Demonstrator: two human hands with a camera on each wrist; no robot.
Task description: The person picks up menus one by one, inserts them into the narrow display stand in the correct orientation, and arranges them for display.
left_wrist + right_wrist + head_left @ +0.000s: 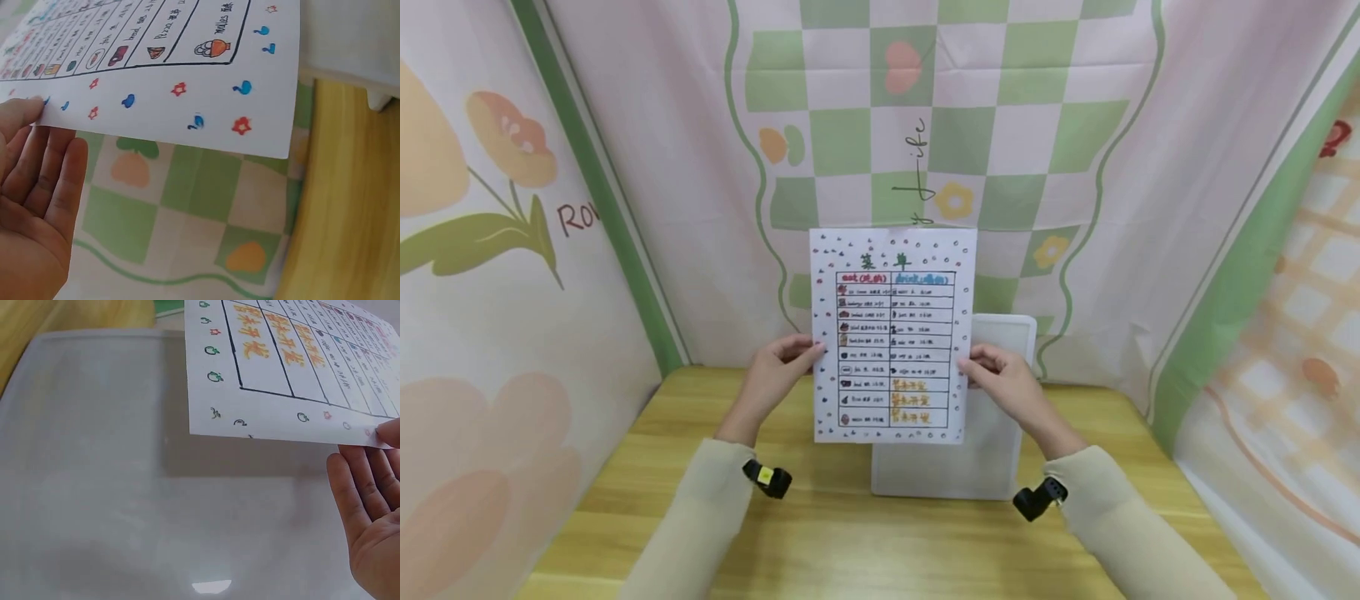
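White paper, a hand-drawn menu sheet with a ruled table and small coloured doodles round its border, is held upright in the air by both hands. The left hand pinches the sheet's left edge between thumb and fingers, the right hand pinches the right edge the same way; the wrist views show each palm open behind the paper with only the thumb on the front. Just behind and below the sheet a translucent plastic board leans over the wooden table, against a green-and-pink checked cloth backdrop. With grips so light and at the very margins, I judge the sheet could sag, crease or slip if either thumb loosens.
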